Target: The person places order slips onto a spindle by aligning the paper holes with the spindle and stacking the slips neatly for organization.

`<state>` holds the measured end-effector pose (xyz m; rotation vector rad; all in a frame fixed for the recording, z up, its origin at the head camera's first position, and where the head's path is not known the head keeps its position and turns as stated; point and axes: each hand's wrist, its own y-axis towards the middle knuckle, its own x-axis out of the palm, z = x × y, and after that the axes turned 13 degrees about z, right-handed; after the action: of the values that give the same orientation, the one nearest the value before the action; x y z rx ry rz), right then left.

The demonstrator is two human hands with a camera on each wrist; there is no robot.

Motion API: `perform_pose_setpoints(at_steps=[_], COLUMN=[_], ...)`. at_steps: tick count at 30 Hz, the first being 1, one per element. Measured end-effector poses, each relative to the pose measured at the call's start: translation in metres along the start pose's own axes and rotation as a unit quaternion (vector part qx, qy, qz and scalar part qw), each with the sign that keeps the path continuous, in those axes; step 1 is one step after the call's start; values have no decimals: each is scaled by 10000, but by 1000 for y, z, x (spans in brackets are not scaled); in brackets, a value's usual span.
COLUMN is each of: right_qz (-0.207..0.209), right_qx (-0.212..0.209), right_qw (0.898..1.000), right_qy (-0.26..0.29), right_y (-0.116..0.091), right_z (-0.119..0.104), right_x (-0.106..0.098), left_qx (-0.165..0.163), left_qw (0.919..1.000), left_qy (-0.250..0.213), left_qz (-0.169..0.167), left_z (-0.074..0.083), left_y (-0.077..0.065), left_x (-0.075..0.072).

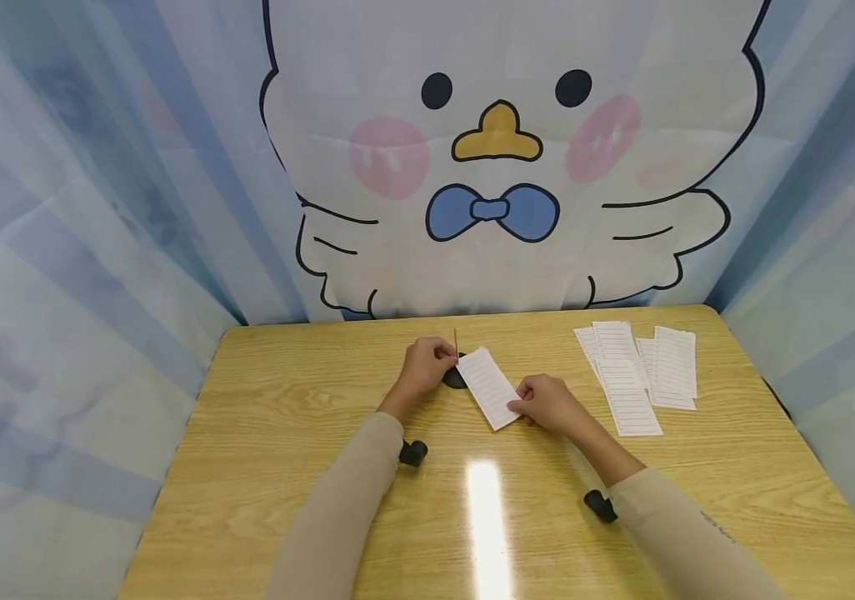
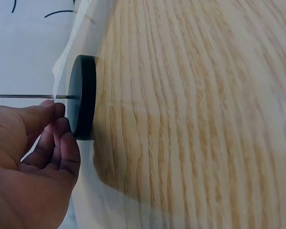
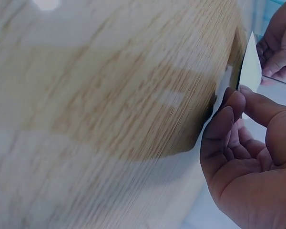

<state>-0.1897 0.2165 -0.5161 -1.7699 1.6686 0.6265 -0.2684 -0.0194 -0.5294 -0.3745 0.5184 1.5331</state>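
A lined white paper slip [image 1: 487,388] is held tilted between both hands above the table. At its far left corner my left hand [image 1: 426,365] pinches the paper between thumb and fingertips, right beside the thin metal rod. That rod rises from the round black base [image 2: 83,98] of a bill spike, partly hidden behind the hand and paper in the head view. My right hand [image 1: 546,400] grips the near right edge of the slip, thumb on top and fingers curled beneath. In the right wrist view, the slip [image 3: 250,64] shows nearly edge-on.
Several lined paper slips [image 1: 626,392] lie overlapping at the back right of the wooden table [image 1: 285,400], with another overlapping group [image 1: 675,362] to their right. A curtain with a cartoon bird [image 1: 502,275] hangs behind the table's far edge.
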Motion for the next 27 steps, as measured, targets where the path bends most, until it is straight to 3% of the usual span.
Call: perform_pose_setpoints(at_steps=[12, 20, 27], right_qz=[-159, -88, 42], right_qx=[131, -251, -485], right_qw=[9997, 9982, 9969], right_qy=[-127, -542, -610], right_y=[-2, -6, -10], right_z=[-1, -3, 5], right_x=[0, -8, -20], left_qx=[-72, -43, 266], left_qw=[9999, 9999, 9995], left_qy=[110, 95, 122], left_qz=[73, 133, 93], left_z=[1, 1, -2], left_y=[-1, -2, -8], left_x=[2, -1, -7])
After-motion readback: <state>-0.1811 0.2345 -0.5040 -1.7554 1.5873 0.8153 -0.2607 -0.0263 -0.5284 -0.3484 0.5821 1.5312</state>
